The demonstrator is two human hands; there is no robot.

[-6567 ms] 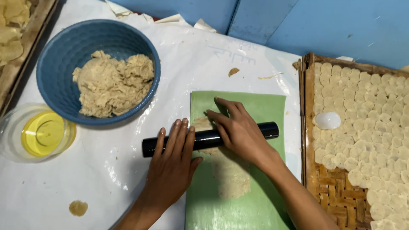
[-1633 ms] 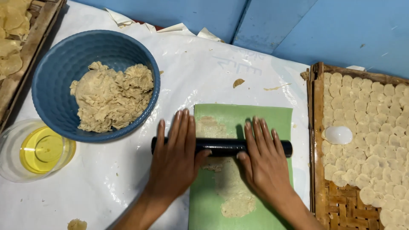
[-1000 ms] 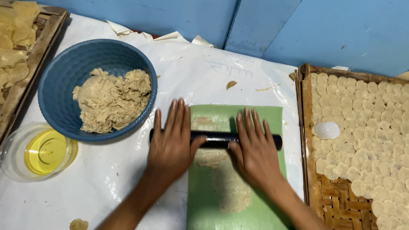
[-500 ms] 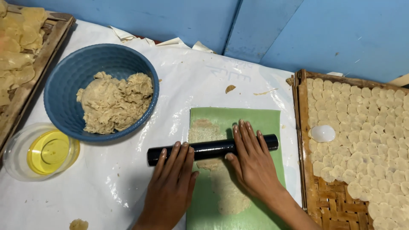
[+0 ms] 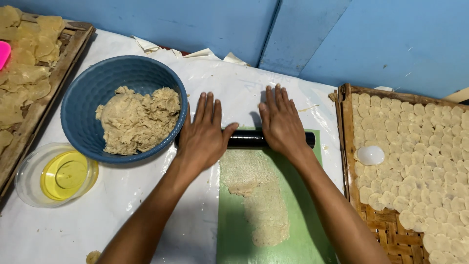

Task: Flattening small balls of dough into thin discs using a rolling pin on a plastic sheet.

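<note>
Left hand (image 5: 204, 135) & right hand (image 5: 281, 122) lie flat, fingers spread, palms pressing the black cylindrical rolling pin (image 5: 246, 139) at the far end of the green plastic sheet (image 5: 303, 215). The beige dough strip (image 5: 256, 195) on it looks thin already. Lots left, I'd say: blue round bowl (image 5: 80, 105) w/ lumpy dough, woven bamboo tray (image 5: 349, 161) of round discs partly filled.

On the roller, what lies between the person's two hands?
In the head view, only a short bare stretch of the black rolling pin shows between the left hand and right hand; the flattened dough lies just below that gap.
</note>
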